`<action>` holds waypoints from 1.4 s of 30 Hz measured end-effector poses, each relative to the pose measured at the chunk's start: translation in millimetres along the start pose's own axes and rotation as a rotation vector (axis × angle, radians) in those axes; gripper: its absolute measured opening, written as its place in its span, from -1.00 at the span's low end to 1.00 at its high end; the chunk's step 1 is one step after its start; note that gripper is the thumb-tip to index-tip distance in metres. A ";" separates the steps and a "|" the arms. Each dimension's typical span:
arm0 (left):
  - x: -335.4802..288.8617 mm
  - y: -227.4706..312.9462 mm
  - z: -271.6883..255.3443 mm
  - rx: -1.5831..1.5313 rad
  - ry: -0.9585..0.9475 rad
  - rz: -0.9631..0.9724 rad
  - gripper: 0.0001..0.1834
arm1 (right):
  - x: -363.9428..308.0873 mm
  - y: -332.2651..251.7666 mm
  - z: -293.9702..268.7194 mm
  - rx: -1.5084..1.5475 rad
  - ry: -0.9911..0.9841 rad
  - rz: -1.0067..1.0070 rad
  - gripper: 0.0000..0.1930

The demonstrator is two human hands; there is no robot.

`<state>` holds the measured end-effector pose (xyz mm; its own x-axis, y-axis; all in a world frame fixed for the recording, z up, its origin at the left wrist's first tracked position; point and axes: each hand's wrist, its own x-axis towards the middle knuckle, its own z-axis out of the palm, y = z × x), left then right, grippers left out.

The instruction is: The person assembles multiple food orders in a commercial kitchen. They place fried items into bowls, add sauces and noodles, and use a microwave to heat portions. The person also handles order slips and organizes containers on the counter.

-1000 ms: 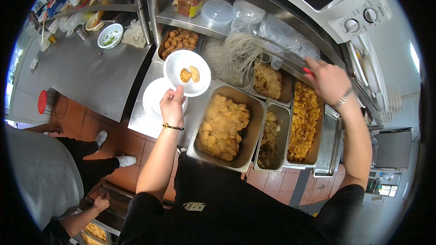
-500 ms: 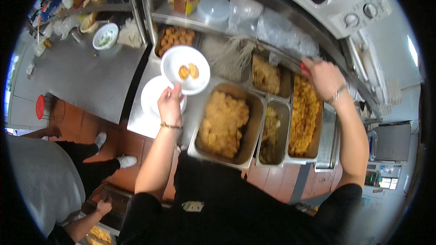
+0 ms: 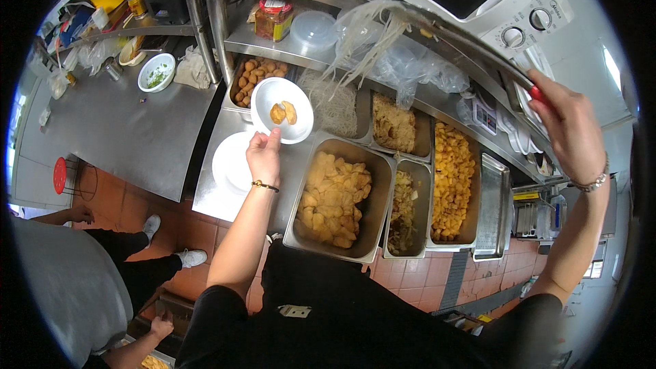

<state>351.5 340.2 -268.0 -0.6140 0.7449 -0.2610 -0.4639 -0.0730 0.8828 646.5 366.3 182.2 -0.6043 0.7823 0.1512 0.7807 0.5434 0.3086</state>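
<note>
My left hand [image 3: 264, 158] grips the rim of a white bowl [image 3: 306, 108] with two golden pieces of food [image 3: 283, 113] in it. Raised at the right, my right hand [image 3: 568, 123] is closed on the red handle of long metal tongs [image 3: 471, 42]. From their far end hangs a bunch of thin, pale noodles [image 3: 383, 17], its strands trailing toward the tray of clear noodles [image 3: 333, 99]. Below the held bowl stands another white bowl [image 3: 229, 164]. Nearest my body is a deep steel pan of golden, flat pieces [image 3: 335, 198].
Around these are pans of brown balls [image 3: 258, 75], thin tan noodles [image 3: 393, 123], chopped vegetables [image 3: 404, 215] and yellow chunks [image 3: 451, 184]. A steel shelf [image 3: 301, 55] and a microwave [image 3: 519, 20] overhang the back. At the left stands another person in grey [image 3: 75, 280].
My right hand has moved up and right with the tongs, lifting the noodles out of their tray to above shelf height. The bowl in my left hand has shifted slightly.
</note>
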 end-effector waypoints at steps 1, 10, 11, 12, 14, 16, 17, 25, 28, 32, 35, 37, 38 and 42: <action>0.0 0.5 1.0 -0.003 -0.020 -0.027 -0.73 | -1.3 -0.9 -7.8 -0.011 -0.020 0.060 -0.62; -21.4 8.9 3.5 -0.140 -0.115 -0.258 -0.76 | 23.5 -40.4 61.9 0.072 -0.326 -0.082 -0.68; -23.9 8.7 2.9 -0.138 -0.143 -0.255 -0.76 | 31.5 -51.7 81.1 0.046 -0.433 -0.079 -0.67; -25.7 7.7 3.2 -0.137 -0.163 -0.260 -0.76 | 40.1 -64.7 101.7 0.026 -0.531 -0.082 -0.66; -27.7 4.8 3.0 -0.154 -0.203 -0.269 -0.77 | 55.0 -91.6 138.8 0.057 -0.665 -0.081 -0.63; -25.6 1.5 1.4 -0.170 -0.185 -0.313 -0.79 | 57.6 -100.0 151.3 0.038 -0.705 -0.131 -0.65; -23.3 0.0 -0.4 -0.153 -0.176 -0.330 -0.78 | 55.3 -98.8 150.2 0.016 -0.752 -0.135 -0.66; 15.4 11.5 -30.6 -0.217 -0.253 -0.391 -0.84 | 24.8 -23.7 141.1 0.031 -0.637 0.031 -0.58; 15.3 18.9 -28.9 -0.146 -0.273 -0.420 -0.84 | 45.9 -30.8 213.8 -0.034 -0.784 0.068 -0.58; 10.0 25.6 -24.6 -0.106 -0.236 -0.329 -0.84 | 77.4 -66.4 310.2 0.011 -0.960 0.031 -0.70; 8.5 24.1 -24.9 -0.085 -0.216 -0.343 -0.83 | 75.5 -62.6 321.6 0.057 -0.917 0.112 -0.72; 9.9 22.2 -25.7 -0.058 -0.194 -0.330 -0.84 | 60.7 -39.7 296.9 0.062 -0.832 0.089 -0.73; 11.2 21.8 -25.9 -0.044 -0.189 -0.319 -0.85 | 52.6 -26.4 279.3 0.091 -0.767 0.068 -0.71; 8.5 20.8 -19.5 -0.026 -0.177 -0.283 -0.90 | 8.4 12.3 190.1 0.121 -0.569 0.089 -0.65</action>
<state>324.2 332.1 -259.4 -0.3392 0.8413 -0.4209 -0.6179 0.1382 0.7741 681.3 437.4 8.7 -0.3815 0.8485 -0.3667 0.8571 0.4733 0.2034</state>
